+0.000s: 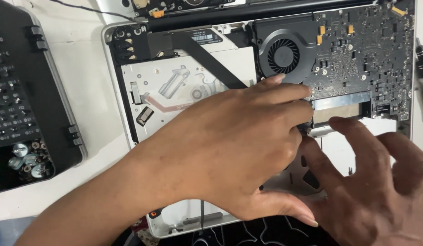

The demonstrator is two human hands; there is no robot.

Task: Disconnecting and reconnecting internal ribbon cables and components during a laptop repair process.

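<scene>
- Head view: we record an opened laptop base (pixel 129 114) lying bottom-up on a white table (pixel 91 91), its circuit board (pixel 366 50) and cooling fan (pixel 283 55) exposed.
- We find the left hand (pixel 229 146) laid across the middle of the case, fingers extended rightward and pinching at a small dark part (pixel 307 129) just below the board's lower edge; the grip is largely hidden, so we cannot tell whether it holds.
- We note the right hand (pixel 379 182) just right of that part, fingers spread and released, its forefinger reaching up toward the metal-shielded slot (pixel 341 105).
- The part lies at the left fingertips, so the left hand is nearer.
- A screwdriver bit case (pixel 20 91) sits well apart at the left.
</scene>
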